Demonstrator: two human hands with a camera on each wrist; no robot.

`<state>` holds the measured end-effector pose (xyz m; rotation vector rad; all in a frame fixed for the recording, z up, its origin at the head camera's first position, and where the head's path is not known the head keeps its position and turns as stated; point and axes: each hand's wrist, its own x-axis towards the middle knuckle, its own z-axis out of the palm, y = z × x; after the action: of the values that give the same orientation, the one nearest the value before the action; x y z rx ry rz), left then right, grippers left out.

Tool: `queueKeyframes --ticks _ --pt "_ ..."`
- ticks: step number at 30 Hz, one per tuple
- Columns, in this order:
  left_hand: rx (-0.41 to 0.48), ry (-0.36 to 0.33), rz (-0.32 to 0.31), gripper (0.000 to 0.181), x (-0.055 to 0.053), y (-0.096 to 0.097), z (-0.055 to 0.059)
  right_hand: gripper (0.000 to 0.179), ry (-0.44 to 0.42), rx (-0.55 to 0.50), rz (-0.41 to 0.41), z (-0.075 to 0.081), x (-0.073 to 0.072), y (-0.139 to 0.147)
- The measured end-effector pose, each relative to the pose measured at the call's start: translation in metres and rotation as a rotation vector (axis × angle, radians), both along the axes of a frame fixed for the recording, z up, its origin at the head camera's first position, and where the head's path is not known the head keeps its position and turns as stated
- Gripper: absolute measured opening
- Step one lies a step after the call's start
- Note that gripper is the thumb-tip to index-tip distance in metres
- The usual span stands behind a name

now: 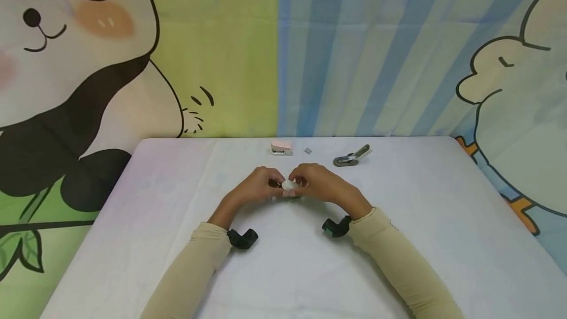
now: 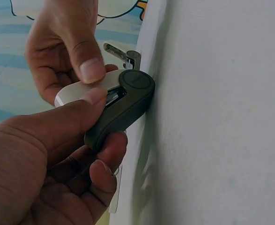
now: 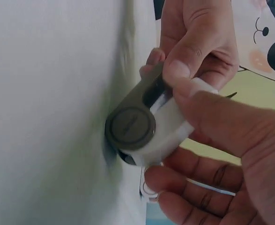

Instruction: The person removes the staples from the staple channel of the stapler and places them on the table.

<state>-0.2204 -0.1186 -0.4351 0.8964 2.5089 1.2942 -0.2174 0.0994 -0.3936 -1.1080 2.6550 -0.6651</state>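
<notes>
A small stapler [image 1: 290,185] with a white arm and a dark grey-green body is held between both hands, close to the tabletop. My left hand [image 1: 261,183] pinches the dark body [image 2: 132,105] between thumb and curled fingers, as the left wrist view shows. On the other side, my right hand [image 1: 322,184] grips the white arm [image 3: 167,129], its thumb laid on the flat face. Near the round pivot [image 3: 130,127], a slot with a metal part shows between the two pieces. Fingers cover much of the white arm.
Along the table's back edge stand a pink and white stapler [image 1: 281,148], a small grey block [image 1: 307,150] and a grey stapler [image 1: 350,157] with its arm raised. Black devices [image 1: 243,239] are strapped at both wrists. A printed cloth [image 1: 354,53] hangs behind the white table [image 1: 283,270].
</notes>
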Motion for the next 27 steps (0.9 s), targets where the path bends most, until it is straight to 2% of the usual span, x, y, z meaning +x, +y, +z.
queueKeyframes --ticks 6,10,16,27 --pt "-0.018 0.043 0.040 0.011 0.0021 0.0033 -0.0030 0.031 0.128 0.001 -0.004 -0.0086 0.0075 -0.0047" --pt "-0.017 0.058 0.063 0.010 0.0024 0.0033 -0.0024 0.030 0.159 0.002 -0.007 -0.0094 0.0089 -0.0062" --pt "-0.020 0.054 0.072 0.007 0.0025 0.0011 -0.0030 0.027 0.157 0.006 0.015 -0.0080 0.0079 -0.0048" --pt "-0.009 0.016 0.075 0.011 0.0005 -0.0014 -0.0061 0.022 0.069 0.015 0.016 -0.0052 0.0033 -0.0005"
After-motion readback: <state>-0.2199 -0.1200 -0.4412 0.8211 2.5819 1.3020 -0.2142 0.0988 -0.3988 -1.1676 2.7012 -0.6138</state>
